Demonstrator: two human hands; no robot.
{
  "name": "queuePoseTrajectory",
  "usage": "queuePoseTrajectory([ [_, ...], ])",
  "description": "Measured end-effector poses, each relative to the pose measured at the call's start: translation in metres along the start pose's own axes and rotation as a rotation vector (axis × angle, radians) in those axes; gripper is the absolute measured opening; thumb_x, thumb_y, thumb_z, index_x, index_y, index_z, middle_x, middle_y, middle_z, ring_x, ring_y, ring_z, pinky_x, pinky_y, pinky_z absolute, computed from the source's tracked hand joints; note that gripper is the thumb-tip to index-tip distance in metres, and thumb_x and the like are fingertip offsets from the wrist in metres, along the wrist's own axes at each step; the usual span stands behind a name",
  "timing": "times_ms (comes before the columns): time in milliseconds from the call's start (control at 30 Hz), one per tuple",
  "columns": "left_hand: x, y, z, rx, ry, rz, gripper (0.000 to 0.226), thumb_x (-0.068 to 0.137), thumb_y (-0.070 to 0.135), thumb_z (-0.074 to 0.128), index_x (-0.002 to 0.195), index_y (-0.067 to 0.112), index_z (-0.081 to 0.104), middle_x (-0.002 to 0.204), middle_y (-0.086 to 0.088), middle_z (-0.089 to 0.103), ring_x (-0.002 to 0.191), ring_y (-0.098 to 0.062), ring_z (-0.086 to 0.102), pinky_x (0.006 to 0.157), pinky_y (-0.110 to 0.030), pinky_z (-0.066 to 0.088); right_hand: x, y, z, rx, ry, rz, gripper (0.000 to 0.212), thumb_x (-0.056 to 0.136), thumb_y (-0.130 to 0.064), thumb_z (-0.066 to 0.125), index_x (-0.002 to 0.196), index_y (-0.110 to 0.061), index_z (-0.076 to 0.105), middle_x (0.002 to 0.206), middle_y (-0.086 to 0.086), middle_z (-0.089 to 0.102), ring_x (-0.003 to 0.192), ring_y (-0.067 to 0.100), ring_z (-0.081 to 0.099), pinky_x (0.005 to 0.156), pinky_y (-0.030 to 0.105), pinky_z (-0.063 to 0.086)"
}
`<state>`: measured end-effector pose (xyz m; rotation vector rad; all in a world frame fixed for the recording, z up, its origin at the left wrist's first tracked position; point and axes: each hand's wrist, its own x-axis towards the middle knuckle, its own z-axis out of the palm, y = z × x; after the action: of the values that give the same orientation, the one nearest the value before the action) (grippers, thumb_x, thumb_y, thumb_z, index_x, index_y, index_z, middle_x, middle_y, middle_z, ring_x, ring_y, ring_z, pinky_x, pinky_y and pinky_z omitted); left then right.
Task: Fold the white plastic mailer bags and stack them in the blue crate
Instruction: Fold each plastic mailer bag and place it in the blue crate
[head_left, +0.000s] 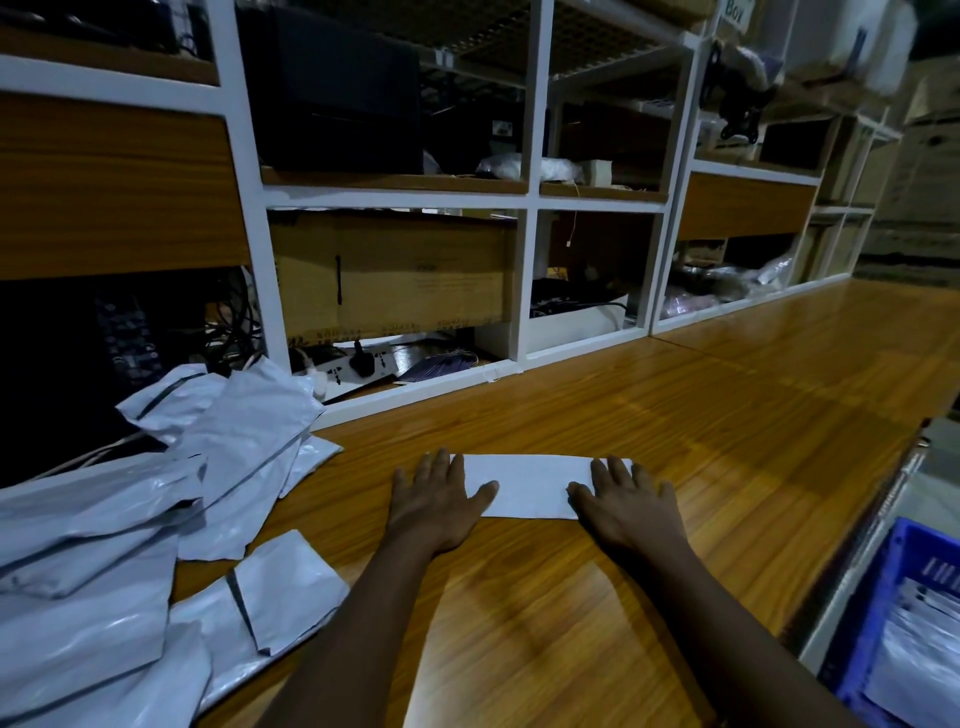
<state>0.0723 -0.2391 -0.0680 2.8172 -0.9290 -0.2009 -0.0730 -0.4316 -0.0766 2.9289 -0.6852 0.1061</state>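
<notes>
Left forearm (363, 613): bare, reaching from the near edge of the table (675, 415) towards its middle.
Right forearm (727, 613): bare, running in from the near right corner of the surface.
Left hand (434, 493): flat, palm down, fingers straight and slightly spread, pressing on the left end of the folded mailer (530, 486); the thumb lies across the white plastic.
Right hand (623, 501): flat, palm down, fingers straight, pressing on the right end of the same bag; nothing is pinched.
Folded mailer: a long, narrow white strip lying flat mid-surface, its long sides parallel to the near edge, held down at both ends.
Loose mailers (104, 545): a crumpled heap of white bags with grey strips, covering the left end of the surface from the near edge to the back edge.
Blue crate (878, 597): below and beyond the right edge of the surface, holding white bags (919, 639); their stacking is too blurred to tell.
Shelving (527, 197): white-framed, along the back edge, with a cardboard box (389, 275) and a power strip (358, 366) in its lower compartments.
</notes>
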Motion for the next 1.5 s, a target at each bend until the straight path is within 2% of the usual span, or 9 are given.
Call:
queuePoseTrajectory([
  [100,-0.005,0.001,0.002,-0.029,0.05,-0.03,0.077,0.098,0.067,0.009,0.158,0.02,0.0,0.166,-0.001,-0.008,0.152,-0.024,-0.009,0.121,-0.05,-0.005,-0.006,0.001,0.008,-0.015,0.005,0.072,0.047,0.101,-0.055,0.016,0.14,-0.032,0.03,0.158,0.018,0.022,0.143,0.048,0.019,0.106,0.065,0.025],
  [167,-0.008,0.004,0.004,0.004,0.156,-0.057,0.075,0.099,0.064,0.011,0.158,0.019,0.006,0.166,-0.003,0.003,0.152,-0.026,0.0,0.121,-0.051,0.001,-0.008,-0.001,0.01,-0.014,0.005,0.145,0.062,0.095,-0.054,0.008,0.139,-0.024,0.04,0.151,0.021,0.034,0.14,0.048,0.027,0.102,0.065,0.03],
  [267,-0.012,0.018,0.003,0.087,0.312,-0.047,0.066,0.102,0.056,0.017,0.157,0.019,0.016,0.165,-0.003,0.015,0.152,-0.027,0.008,0.12,-0.053,0.004,-0.005,-0.011,0.012,0.0,0.081,0.08,0.068,0.092,-0.05,0.01,0.125,-0.015,0.058,0.136,0.021,0.052,0.127,0.046,0.045,0.093,0.063,0.041],
  [433,-0.012,0.062,0.011,0.151,0.42,0.188,0.052,0.105,0.034,0.033,0.153,0.016,0.028,0.161,-0.003,0.027,0.15,-0.03,0.015,0.12,-0.054,0.01,0.009,-0.042,0.003,0.169,0.197,-0.069,0.056,0.101,-0.034,0.029,0.148,-0.004,0.037,0.154,0.017,0.037,0.144,0.034,0.033,0.112,0.058,0.031],
  [633,0.013,0.076,0.025,-0.035,0.311,0.258,0.049,0.105,0.033,0.041,0.152,0.023,0.028,0.16,0.001,0.028,0.15,-0.02,0.018,0.122,-0.043,0.007,0.025,-0.039,0.013,0.236,0.227,-0.153,0.057,0.096,-0.036,0.033,0.146,-0.009,0.041,0.15,0.013,0.045,0.141,0.037,0.037,0.11,0.061,0.03],
  [833,0.02,0.067,0.023,0.038,0.276,0.18,0.051,0.106,0.034,0.033,0.154,0.021,0.025,0.162,0.0,0.025,0.149,-0.025,0.018,0.12,-0.047,0.013,0.028,-0.034,0.014,0.072,0.176,-0.133,0.086,0.084,-0.05,-0.01,0.143,-0.015,0.042,0.161,0.014,0.026,0.147,0.044,0.02,0.111,0.067,0.02],
  [1033,0.03,0.072,0.027,0.002,0.22,-0.081,0.062,0.101,0.057,0.026,0.154,0.025,0.026,0.163,-0.009,0.019,0.149,-0.034,0.012,0.119,-0.055,0.01,0.023,-0.038,0.01,0.116,0.098,0.114,0.044,0.104,-0.043,0.02,0.14,-0.026,0.04,0.159,0.024,0.024,0.146,0.05,0.012,0.109,0.076,0.012],
  [1300,0.033,0.055,0.016,-0.015,0.206,-0.139,0.065,0.103,0.055,0.019,0.156,0.018,0.021,0.164,-0.014,0.013,0.15,-0.033,0.011,0.122,-0.049,0.009,0.04,-0.025,0.02,0.197,0.033,0.261,0.063,0.1,-0.051,0.013,0.153,-0.019,0.026,0.164,0.018,0.013,0.149,0.042,0.005,0.114,0.069,0.003],
  [1500,0.034,0.034,0.01,-0.027,0.12,-0.114,0.064,0.103,0.056,0.015,0.158,0.023,0.015,0.166,-0.01,0.002,0.152,-0.029,0.001,0.118,-0.059,-0.001,0.041,0.0,0.014,0.315,0.002,0.306,0.073,0.099,-0.055,0.014,0.157,-0.011,0.01,0.166,0.011,0.004,0.151,0.034,0.002,0.116,0.062,0.002],
])
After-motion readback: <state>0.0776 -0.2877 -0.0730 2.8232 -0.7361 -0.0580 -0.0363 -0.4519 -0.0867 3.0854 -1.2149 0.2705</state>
